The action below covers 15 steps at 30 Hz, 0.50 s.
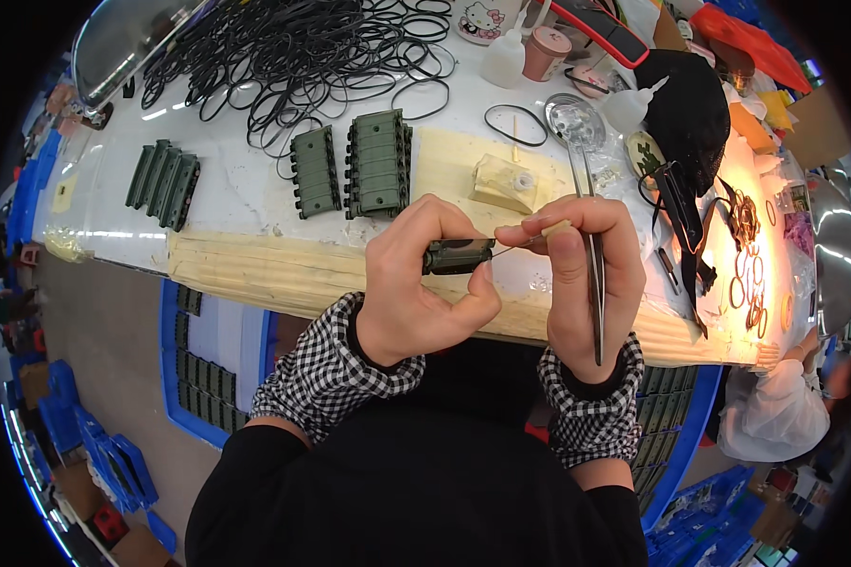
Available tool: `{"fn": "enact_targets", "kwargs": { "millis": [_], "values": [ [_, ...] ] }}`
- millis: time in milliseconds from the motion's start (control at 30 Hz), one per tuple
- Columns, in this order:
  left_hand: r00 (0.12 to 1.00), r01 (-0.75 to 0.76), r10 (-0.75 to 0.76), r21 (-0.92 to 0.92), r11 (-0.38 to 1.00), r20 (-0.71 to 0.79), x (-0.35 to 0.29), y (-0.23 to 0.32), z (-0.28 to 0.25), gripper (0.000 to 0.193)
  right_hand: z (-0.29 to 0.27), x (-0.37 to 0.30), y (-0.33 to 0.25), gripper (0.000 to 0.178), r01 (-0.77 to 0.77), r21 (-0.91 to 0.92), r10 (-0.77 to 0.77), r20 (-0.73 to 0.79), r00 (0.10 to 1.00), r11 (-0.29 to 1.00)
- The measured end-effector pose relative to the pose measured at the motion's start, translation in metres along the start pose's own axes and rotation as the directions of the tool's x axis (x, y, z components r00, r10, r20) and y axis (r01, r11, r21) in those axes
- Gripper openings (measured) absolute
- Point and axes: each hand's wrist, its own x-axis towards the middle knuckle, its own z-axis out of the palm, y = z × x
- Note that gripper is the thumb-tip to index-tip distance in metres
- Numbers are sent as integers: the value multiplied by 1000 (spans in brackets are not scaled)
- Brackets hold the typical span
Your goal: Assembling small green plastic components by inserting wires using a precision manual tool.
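My left hand (408,288) is closed around a small dark green ribbed plastic piece (459,256), holding it above the table's front edge. From the right, a thin pick (512,248) with a pale end meets that piece; my right hand (591,269) pinches the pick between thumb and fingers. Metal tweezers (597,302) also lie in the right hand, pointing down along the palm. What the pick's tip touches is too small to tell. Beyond my hands stand more green ribbed pieces: a wide one (378,165), a narrower one (315,172) and one farther left (164,184).
Black rubber bands (293,61) heap at the back. A yellowish block (503,182), a squeeze bottle (503,60), a pink cup (546,52) and a black mesh cap (686,113) stand right. Padding (255,274) covers the table edge. Blue trays (169,364) sit below. Another person (775,411) is at right.
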Motion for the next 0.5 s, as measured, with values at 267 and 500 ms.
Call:
{"fn": "enact_targets", "kwargs": {
  "millis": [267,500],
  "values": [
    [997,-41,39,39,998,66,-2,0,-5,20,1,0,2,4,75,-108,-73,19,997,991],
    [998,-46,44,42,998,50,-2,-1,-4,21,0,1,1,2,114,-195,-110,32,993,974]
  ]
}}
